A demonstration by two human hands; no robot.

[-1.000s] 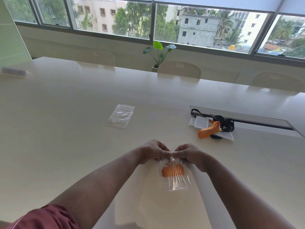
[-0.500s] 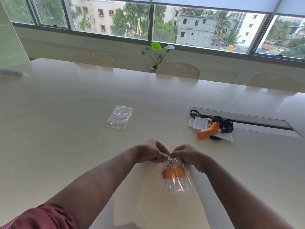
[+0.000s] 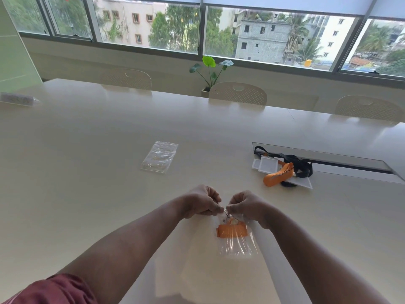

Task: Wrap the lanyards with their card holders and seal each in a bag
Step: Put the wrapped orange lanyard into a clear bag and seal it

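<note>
- Clear bag (image 3: 237, 242) with an orange lanyard (image 3: 232, 231) inside hangs just above the bench (image 3: 87, 172).
- Left hand (image 3: 200, 201) and right hand (image 3: 247, 206) fingers pinch its top edge.
- Spare bags (image 3: 159, 157) lie farther back.

Both hands, left (image 3: 200, 201) and right (image 3: 247, 206), pinched the top of a clear bag (image 3: 236, 242) holding a wrapped orange lanyard (image 3: 232, 231); spare bags (image 3: 159, 156) and more lanyards (image 3: 285, 170) sat further back on the tabletop (image 3: 87, 172).
</note>
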